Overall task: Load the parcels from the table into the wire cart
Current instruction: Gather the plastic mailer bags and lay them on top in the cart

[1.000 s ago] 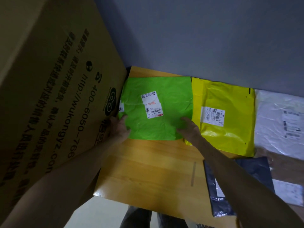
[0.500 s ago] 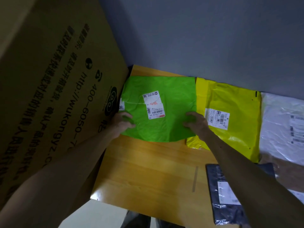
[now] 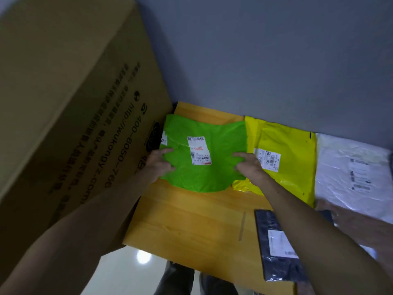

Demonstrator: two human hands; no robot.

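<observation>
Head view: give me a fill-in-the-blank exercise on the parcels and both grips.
The green parcel is held in the left grip and the ____ grip.
The yellow parcel lies between the green parcel and the ____ parcel.
The cardboard box stands on the green parcel's ____ side.
Missing words: right; white; left.

Cardboard box (image 3: pixel 74 107) printed "http://wukongyz.com" and "400-6050-766", green parcel (image 3: pixel 221 133) label print too small

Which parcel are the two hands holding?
The green parcel, leftmost: the left hand and right hand grip its edges. The yellow parcel, white parcel and dark parcel aren't held.
</observation>
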